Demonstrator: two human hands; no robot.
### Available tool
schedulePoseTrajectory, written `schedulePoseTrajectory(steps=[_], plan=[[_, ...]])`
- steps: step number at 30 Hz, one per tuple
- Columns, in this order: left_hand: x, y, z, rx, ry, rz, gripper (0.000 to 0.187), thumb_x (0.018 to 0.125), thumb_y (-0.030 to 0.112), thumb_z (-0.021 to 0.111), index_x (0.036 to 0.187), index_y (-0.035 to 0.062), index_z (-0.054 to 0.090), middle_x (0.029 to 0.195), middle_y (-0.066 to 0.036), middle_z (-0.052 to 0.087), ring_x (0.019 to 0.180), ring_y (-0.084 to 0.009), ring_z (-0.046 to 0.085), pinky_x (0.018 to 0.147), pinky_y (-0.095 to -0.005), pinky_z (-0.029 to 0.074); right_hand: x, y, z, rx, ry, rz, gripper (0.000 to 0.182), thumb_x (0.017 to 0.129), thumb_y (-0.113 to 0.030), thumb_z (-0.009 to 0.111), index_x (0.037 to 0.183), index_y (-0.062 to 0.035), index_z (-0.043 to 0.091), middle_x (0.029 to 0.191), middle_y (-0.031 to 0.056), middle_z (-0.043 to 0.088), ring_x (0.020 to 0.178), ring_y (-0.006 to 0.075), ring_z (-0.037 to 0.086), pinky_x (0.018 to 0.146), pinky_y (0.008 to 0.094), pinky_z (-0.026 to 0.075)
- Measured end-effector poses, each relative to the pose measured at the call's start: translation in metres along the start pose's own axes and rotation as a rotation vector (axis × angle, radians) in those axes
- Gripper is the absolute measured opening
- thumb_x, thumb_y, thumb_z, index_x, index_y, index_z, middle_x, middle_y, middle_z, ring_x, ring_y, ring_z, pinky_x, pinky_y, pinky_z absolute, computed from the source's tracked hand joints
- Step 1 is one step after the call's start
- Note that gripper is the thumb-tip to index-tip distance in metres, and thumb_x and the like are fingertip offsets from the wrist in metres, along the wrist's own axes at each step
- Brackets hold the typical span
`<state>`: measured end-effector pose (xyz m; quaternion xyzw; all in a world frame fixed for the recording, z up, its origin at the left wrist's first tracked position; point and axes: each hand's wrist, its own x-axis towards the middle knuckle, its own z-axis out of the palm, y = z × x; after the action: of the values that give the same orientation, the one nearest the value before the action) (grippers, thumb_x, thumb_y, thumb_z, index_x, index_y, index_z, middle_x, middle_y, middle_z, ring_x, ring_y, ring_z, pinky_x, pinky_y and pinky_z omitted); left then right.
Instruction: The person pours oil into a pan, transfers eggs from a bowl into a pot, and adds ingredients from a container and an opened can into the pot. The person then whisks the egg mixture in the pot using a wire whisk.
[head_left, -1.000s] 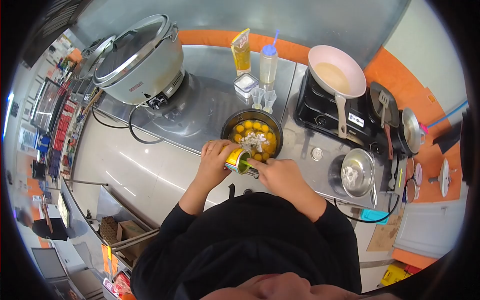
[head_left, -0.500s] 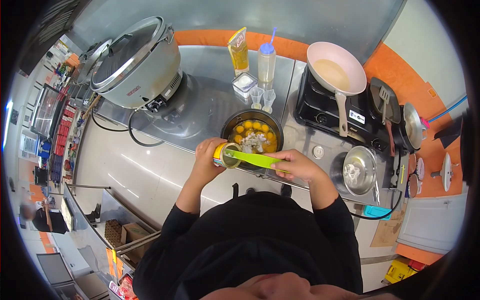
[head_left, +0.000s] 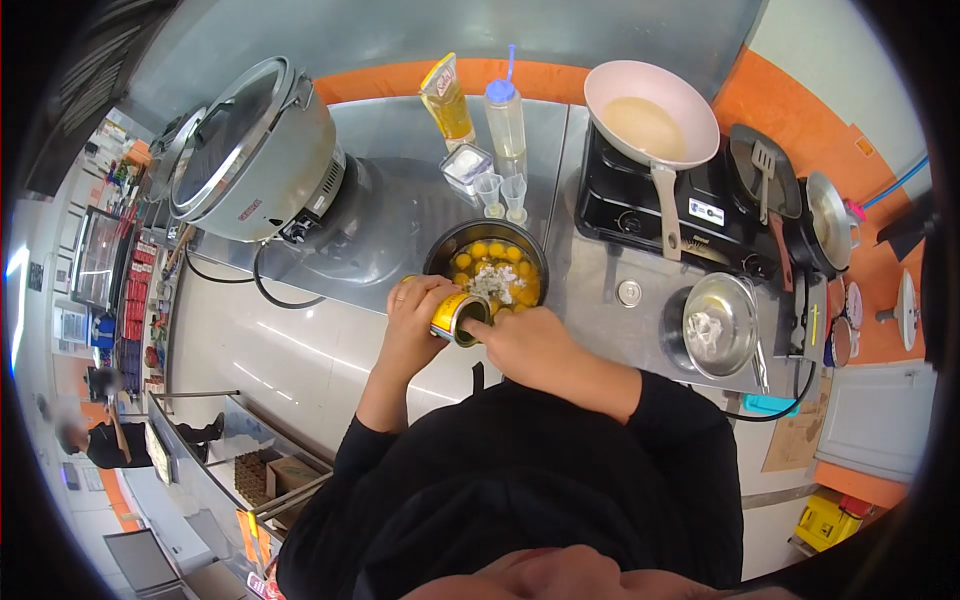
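My left hand (head_left: 415,320) is wrapped round a yellow can (head_left: 450,314), which lies tilted with its open mouth to the right. My right hand (head_left: 525,348) is curled at that mouth, fingertips at or inside the opening. Whatever it holds is hidden, and no green spatula shows. Just beyond both hands sits a dark round pan (head_left: 541,250), holding several egg yolks (head_left: 497,250) and a pale, chunky heap (head_left: 494,284).
Behind the pan stand small plastic cups (head_left: 514,190), a white-filled container (head_left: 467,168), a yellow pouch (head_left: 447,105) and a bottle (head_left: 505,120). Right: stove (head_left: 630,215), pink frying pan (head_left: 650,115), metal pot (head_left: 720,325), lid (head_left: 629,293). Left: large cooker (head_left: 265,165). A person (head_left: 110,443) stands far left.
My right hand has moved left to the can's mouth and the green spatula has gone from sight. The can is still in my left hand. The camera view has shifted slightly.
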<state>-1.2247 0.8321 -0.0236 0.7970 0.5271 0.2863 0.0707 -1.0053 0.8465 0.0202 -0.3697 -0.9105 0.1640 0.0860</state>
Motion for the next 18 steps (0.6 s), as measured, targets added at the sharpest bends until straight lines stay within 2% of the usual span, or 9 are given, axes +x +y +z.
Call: schedulePoseTrajectory(steps=[2,3,5,6,7,9,10,12,18], plan=[[0.002,0.0,0.002,-0.034,-0.007,0.005,0.069,0.056,0.009,0.084,0.119,0.0148,0.058,0.118,-0.007,0.059,0.116,-0.0309,0.054,0.101,-0.045,0.035,0.005,0.01,-0.015,0.263,-0.142,0.042,0.039,0.082,-0.016,0.06,0.119,-0.0195,0.069,0.078,0.0173,0.068,0.074,0.034,0.068,0.068,0.0452,0.053],[0.002,0.0,0.004,-0.096,0.022,-0.007,0.07,0.055,0.01,0.086,0.119,0.0138,0.057,0.118,-0.008,0.06,0.116,-0.0312,0.054,0.101,-0.0446,0.036,0.008,0.022,-0.011,0.274,-0.142,0.047,0.039,0.082,-0.016,0.06,0.119,-0.0195,0.069,0.078,0.0173,0.068,0.074,0.034,0.068,0.068,0.0452,0.053],[0.001,-0.002,0.006,-0.155,0.042,-0.027,0.072,0.054,0.011,0.088,0.119,0.0128,0.057,0.118,-0.008,0.06,0.115,-0.0315,0.055,0.101,-0.0442,0.036,0.008,0.05,0.005,0.73,0.012,-0.085,0.04,0.081,-0.014,0.057,0.118,-0.0183,0.07,0.081,0.0207,0.068,0.073,0.0369,0.067,0.069,0.0448,0.053],[0.001,-0.007,0.006,-0.166,0.057,-0.041,0.076,0.054,0.009,0.09,0.121,0.011,0.054,0.119,-0.01,0.058,0.114,-0.0313,0.055,0.099,-0.0424,0.039,0.008,0.059,-0.002,0.77,-0.027,-0.089,0.041,0.082,-0.012,0.057,0.122,-0.0153,0.069,0.078,0.0179,0.068,0.066,0.0288,0.066,0.067,0.0382,0.052],[0.0,-0.012,0.007,-0.174,0.071,-0.053,0.08,0.053,0.008,0.093,0.123,0.0092,0.052,0.12,-0.012,0.057,0.113,-0.0312,0.056,0.098,-0.0406,0.042,0.006,0.062,-0.011,0.78,-0.028,-0.091,0.041,0.082,-0.012,0.057,0.122,-0.0153,0.069,0.078,0.0179,0.068,0.066,0.0288,0.066,0.067,0.0382,0.052],[-0.001,-0.018,0.008,-0.205,0.069,-0.072,0.082,0.054,0.004,0.093,0.124,0.0091,0.05,0.122,-0.013,0.054,0.113,-0.0305,0.056,0.097,-0.0385,0.045,0.001,0.067,-0.026,1.087,-0.368,0.235,0.043,0.086,-0.012,0.058,0.129,-0.0135,0.065,0.07,0.0093,0.064,0.058,0.0155,0.059,0.059,0.0295,0.048],[0.0,-0.018,0.006,-0.198,0.072,-0.08,0.082,0.054,0.004,0.093,0.124,0.0089,0.05,0.123,-0.013,0.053,0.113,-0.0301,0.056,0.097,-0.0382,0.045,-0.002,0.071,-0.026,1.099,-0.372,0.232,0.043,0.086,-0.012,0.058,0.129,-0.0135,0.065,0.07,0.0093,0.064,0.058,0.0155,0.059,0.059,0.0295,0.048],[0.004,-0.016,0.006,-0.183,0.068,-0.093,0.082,0.054,0.004,0.093,0.124,0.0087,0.05,0.124,-0.013,0.053,0.113,-0.0297,0.056,0.097,-0.0378,0.045,-0.008,0.079,-0.025,1.287,-0.435,0.337,0.045,0.089,-0.013,0.059,0.134,-0.0123,0.061,0.067,0.0012,0.057,0.056,0.0063,0.049,0.052,0.0224,0.042],[0.022,-0.001,0.009,-0.099,0.086,-0.053,0.081,0.053,0.005,0.093,0.122,0.009,0.05,0.121,-0.013,0.056,0.111,-0.0312,0.056,0.096,-0.0389,0.045,-0.018,0.092,-0.02,1.377,-0.375,0.347,0.044,0.091,-0.014,0.058,0.135,-0.0136,0.06,0.068,-0.0003,0.055,0.055,0.0059,0.047,0.048,0.0217,0.039]])
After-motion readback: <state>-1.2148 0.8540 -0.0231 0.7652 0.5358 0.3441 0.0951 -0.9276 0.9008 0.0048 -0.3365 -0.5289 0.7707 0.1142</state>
